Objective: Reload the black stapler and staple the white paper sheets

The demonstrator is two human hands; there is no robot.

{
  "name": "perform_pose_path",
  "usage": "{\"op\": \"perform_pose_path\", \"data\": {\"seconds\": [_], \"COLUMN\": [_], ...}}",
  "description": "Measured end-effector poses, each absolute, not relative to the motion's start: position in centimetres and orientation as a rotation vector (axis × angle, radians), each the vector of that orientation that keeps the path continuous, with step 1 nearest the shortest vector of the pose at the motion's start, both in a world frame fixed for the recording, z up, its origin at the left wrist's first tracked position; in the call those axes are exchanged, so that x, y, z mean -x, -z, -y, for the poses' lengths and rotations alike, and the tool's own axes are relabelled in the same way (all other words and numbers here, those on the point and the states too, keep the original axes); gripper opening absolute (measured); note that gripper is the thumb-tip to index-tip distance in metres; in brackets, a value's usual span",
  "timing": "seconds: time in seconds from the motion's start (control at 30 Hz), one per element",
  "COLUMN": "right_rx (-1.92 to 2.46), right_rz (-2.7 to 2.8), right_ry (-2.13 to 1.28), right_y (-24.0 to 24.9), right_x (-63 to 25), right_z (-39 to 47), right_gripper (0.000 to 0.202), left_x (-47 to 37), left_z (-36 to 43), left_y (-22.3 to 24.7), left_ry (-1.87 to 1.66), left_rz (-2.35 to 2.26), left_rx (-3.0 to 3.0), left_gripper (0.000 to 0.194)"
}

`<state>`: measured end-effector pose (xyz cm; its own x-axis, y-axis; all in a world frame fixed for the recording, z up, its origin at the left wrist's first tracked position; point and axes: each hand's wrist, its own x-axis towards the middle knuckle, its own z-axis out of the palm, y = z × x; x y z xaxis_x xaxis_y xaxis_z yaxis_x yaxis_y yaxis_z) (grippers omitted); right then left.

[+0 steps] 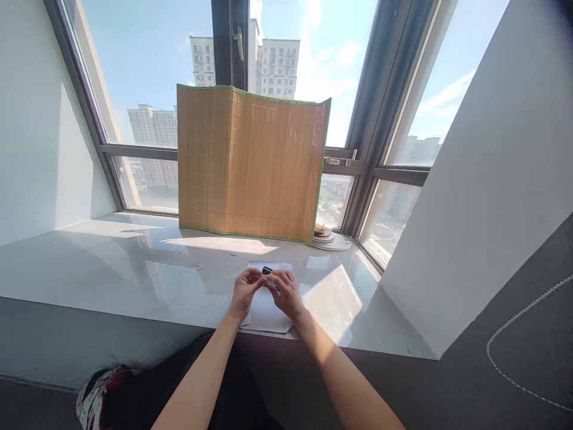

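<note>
My left hand and my right hand meet fingertip to fingertip above the front part of a window sill. The fingers of both are closed in a pinch, and whatever lies between them is too small to make out. Just beyond the fingertips shows a small dark cylinder with pale marks; I cannot tell whether it is held or lies on the paper. Beneath the hands are white sheets of paper, reaching the sill's front edge. The fingers hide part of the cylinder and of the paper.
A folded bamboo mat with green edging stands upright against the window. To its right, a stack of round plates sits in the corner. Small scraps lie on the glossy sill. A white beaded cord hangs at the right.
</note>
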<state>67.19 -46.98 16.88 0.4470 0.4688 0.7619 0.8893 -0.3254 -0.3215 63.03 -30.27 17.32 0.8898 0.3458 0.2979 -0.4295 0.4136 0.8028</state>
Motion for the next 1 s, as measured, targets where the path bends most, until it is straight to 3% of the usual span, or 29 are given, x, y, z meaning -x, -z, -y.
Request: {"op": "perform_pose_path", "data": {"seconds": [0.37,0.8,0.9,1.0], "right_rx": [1.891,1.981,2.019,2.166], "right_rz": [1.230,1.156,0.954,0.399], "right_ry": [1.122,1.263,1.259,1.133], "right_y": [-17.2,-17.1,-16.8,-16.3], "right_x": [-67.0,-66.9,-67.9,-70.6], "right_z": [46.9,47.0,47.5,49.5], "right_gripper": [0.016,0.020,0.021,0.022], "left_x": [-62.1,-61.9,-61.6,-61.4], "left_z": [30.6,30.8,30.7,29.9], "left_y": [-18.1,-17.9,-18.2,-18.5], "left_ry": [-0.466,-0.446,-0.493,-0.620], "left_rz": [0.096,0.139,0.104,0.021], "left_rx": [-1.221,-1.224,-1.184,-1.095], "left_gripper": [0.045,0.043,0.042,0.040]}}
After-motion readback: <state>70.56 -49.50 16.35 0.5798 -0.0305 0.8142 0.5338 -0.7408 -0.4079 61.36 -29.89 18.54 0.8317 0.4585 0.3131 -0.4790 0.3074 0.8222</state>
